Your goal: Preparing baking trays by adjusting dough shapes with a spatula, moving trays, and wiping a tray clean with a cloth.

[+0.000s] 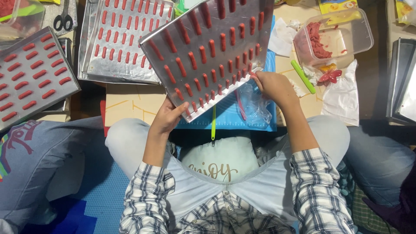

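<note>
A metal baking tray point(184, 41) lined with rows of small red dough sticks is tilted up above a blue mat point(225, 119). My left hand point(168, 116) grips the tray's near corner from below. My right hand point(273, 86) pinches a red dough stick point(251, 76) at the tray's right edge. Under that hand lie a crumpled clear plastic bag point(255, 106) and a long red dough rope point(239, 106). A green stick-like tool point(213, 122) rests on the mat near my lap.
Two more filled trays lie at the back point(119, 69) and far left point(32, 71). A clear plastic tub point(346, 32) with red dough, a green tool point(302, 76), scissors point(64, 19) and a white bag point(342, 93) surround the mat. Another person's legs point(39, 160) are at left.
</note>
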